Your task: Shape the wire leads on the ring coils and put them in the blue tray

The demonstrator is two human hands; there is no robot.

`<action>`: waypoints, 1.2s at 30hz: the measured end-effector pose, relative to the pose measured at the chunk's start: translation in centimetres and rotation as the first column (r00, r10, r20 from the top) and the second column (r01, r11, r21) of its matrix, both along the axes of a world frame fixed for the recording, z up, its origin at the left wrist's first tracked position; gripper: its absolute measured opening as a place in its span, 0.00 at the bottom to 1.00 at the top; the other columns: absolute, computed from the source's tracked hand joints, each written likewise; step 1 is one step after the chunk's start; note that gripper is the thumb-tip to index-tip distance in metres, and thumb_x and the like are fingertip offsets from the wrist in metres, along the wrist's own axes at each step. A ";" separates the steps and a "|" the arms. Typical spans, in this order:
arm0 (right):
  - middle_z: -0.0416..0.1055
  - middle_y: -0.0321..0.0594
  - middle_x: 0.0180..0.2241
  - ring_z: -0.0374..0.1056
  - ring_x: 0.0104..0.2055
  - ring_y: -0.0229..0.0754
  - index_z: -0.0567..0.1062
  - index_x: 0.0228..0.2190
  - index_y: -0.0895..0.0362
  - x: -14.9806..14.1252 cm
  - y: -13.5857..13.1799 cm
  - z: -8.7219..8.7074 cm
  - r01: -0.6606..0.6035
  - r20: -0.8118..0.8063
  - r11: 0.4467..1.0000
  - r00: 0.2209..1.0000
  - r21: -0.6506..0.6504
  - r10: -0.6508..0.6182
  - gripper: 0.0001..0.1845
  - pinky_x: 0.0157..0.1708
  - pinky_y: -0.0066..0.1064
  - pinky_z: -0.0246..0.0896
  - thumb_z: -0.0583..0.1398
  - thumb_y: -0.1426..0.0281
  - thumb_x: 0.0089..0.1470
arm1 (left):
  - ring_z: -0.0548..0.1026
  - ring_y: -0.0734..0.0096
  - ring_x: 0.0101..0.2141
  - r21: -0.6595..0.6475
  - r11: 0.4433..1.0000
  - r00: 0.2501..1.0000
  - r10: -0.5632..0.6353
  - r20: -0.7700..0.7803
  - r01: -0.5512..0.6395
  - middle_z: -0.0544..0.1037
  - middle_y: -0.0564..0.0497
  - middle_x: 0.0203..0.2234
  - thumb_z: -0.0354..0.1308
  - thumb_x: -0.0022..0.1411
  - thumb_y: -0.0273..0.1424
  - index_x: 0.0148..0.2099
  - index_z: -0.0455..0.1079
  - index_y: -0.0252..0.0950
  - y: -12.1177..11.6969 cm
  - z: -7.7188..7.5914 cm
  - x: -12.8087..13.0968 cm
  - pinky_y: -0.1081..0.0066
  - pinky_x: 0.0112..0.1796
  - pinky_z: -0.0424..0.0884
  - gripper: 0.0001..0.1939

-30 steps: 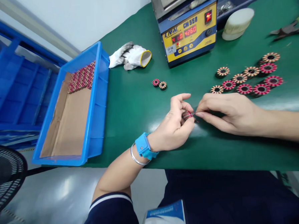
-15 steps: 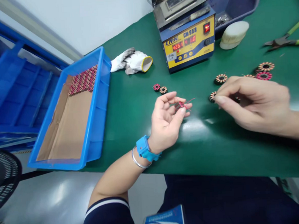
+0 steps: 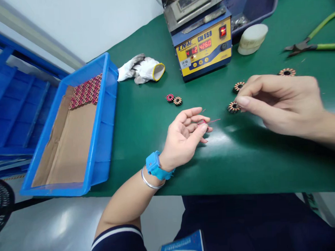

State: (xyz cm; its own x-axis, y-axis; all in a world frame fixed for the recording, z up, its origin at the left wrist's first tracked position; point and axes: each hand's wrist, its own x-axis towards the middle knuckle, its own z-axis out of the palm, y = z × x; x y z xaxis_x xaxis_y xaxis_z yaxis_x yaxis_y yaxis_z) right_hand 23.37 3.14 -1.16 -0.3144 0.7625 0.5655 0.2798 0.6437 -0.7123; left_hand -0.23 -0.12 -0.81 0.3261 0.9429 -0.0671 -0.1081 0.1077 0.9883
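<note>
While the L hand (image 3: 185, 139) has a small red-wound coil (image 3: 201, 122) pinched btwn thumb and fingertips, over the green table (image 3: 135, 161), a thin wire end (image 3: 215, 120) sticks out past the fingers, pointing twd the R hand (image 3: 284, 104). R hand: thumb and fingertips drawn close together, right by a copper-coloured coil (image 3: 233, 107) on the table; can't tell if they touch it or hold anything.

Handling, as a guess: the held coil's light, body hard & stiff, prob. a bit slick on the smooth windings, so a gentle pinch should do. The wire end looks thin & bendy, prob. the weak spot; a sharp tug or kink could snap it or loosen the winding. Best hold = outer sides, thumb on one side, fingertips opp., w/ the wire end left free. Squeezing too hard might scuff the winding; too loose & such a small piece could slip or roll.

Nearby: another coil (image 3: 238, 87) just beyond the copper-coloured one; a pair, red (image 3: 170, 98) and copper (image 3: 178, 101), side by side, farther L. Pliers (image 3: 299, 47) lie well apart from the L hand.
</note>
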 end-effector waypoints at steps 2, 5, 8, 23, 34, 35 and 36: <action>0.74 0.36 0.30 0.68 0.28 0.36 0.76 0.34 0.54 -0.2 -0.1 -0.1 -0.047 0.022 0.998 0.999 0.036 0.046 0.04 0.28 0.32 0.62 0.66 0.70 0.61 | 0.83 0.69 0.39 -0.020 1.000 1.000 -0.005 0.011 0.005 0.78 0.46 0.44 0.69 0.64 0.37 0.57 0.65 0.36 0.0 0.1 0.1 0.79 0.29 0.80 0.25; 0.73 0.35 0.29 0.68 0.28 0.36 0.75 0.35 0.54 -1.0 -0.7 -0.4 -0.175 0.123 0.982 0.979 0.075 0.165 0.03 0.28 0.31 0.64 0.65 0.69 0.62 | 0.83 0.70 0.38 -0.050 0.999 1.000 -0.018 0.012 0.018 0.78 0.47 0.43 0.70 0.63 0.35 0.57 0.65 0.36 -0.2 0.3 0.4 0.79 0.30 0.80 0.25; 0.71 0.34 0.26 0.65 0.25 0.34 0.72 0.30 0.54 -1.1 -0.8 -0.1 -0.191 0.150 0.981 0.971 0.020 0.185 0.08 0.25 0.30 0.61 0.62 0.71 0.64 | 0.83 0.70 0.37 -0.073 0.996 0.999 -0.047 -0.004 0.047 0.79 0.46 0.43 0.71 0.62 0.35 0.56 0.66 0.35 -0.4 0.7 0.3 0.79 0.30 0.80 0.25; 0.70 0.30 0.24 0.65 0.20 0.33 0.72 0.35 0.53 -1.7 -1.8 -1.2 -0.118 0.188 0.980 0.978 0.160 0.087 0.11 0.20 0.27 0.62 0.68 0.62 0.60 | 0.82 0.69 0.41 0.007 0.996 0.996 0.090 -0.023 -0.090 0.83 0.44 0.45 0.75 0.57 0.42 0.57 0.68 0.36 0.3 -0.6 0.2 0.77 0.33 0.78 0.31; 0.71 0.32 0.21 0.63 0.19 0.32 0.77 0.30 0.55 -0.8 -0.4 0.1 0.007 0.042 0.999 0.999 -0.053 -0.005 0.07 0.17 0.28 0.56 0.67 0.67 0.60 | 0.83 0.65 0.46 0.059 0.996 0.997 0.070 -0.011 -0.069 0.83 0.43 0.49 0.74 0.60 0.40 0.59 0.68 0.37 0.0 -0.5 0.0 0.74 0.36 0.79 0.30; 0.72 0.32 0.22 0.65 0.19 0.32 0.78 0.34 0.55 -0.9 -0.5 0.0 -0.065 0.029 0.993 0.997 -0.102 0.068 0.07 0.17 0.27 0.57 0.69 0.66 0.58 | 0.83 0.64 0.46 0.043 0.997 0.998 0.063 0.004 -0.063 0.83 0.43 0.50 0.73 0.61 0.40 0.60 0.68 0.37 0.1 -0.6 -0.1 0.74 0.36 0.80 0.29; 0.73 0.32 0.23 0.66 0.19 0.33 0.78 0.39 0.56 -1.2 -0.6 -0.1 -0.134 0.030 0.981 0.990 -0.139 0.139 0.10 0.17 0.27 0.59 0.69 0.65 0.57 | 0.83 0.64 0.46 0.028 0.998 0.998 0.055 0.014 -0.056 0.83 0.43 0.51 0.73 0.61 0.40 0.60 0.68 0.38 0.2 -0.6 -0.1 0.74 0.36 0.80 0.29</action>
State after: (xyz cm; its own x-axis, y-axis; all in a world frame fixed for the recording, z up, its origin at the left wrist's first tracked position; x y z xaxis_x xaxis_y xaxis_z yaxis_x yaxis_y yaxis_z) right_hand 22.22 2.49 -1.29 -0.4409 0.7799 0.4443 0.2258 0.5755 -0.7860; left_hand -0.38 0.10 -1.39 0.2739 0.9611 -0.0358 -0.1264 0.0728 0.9893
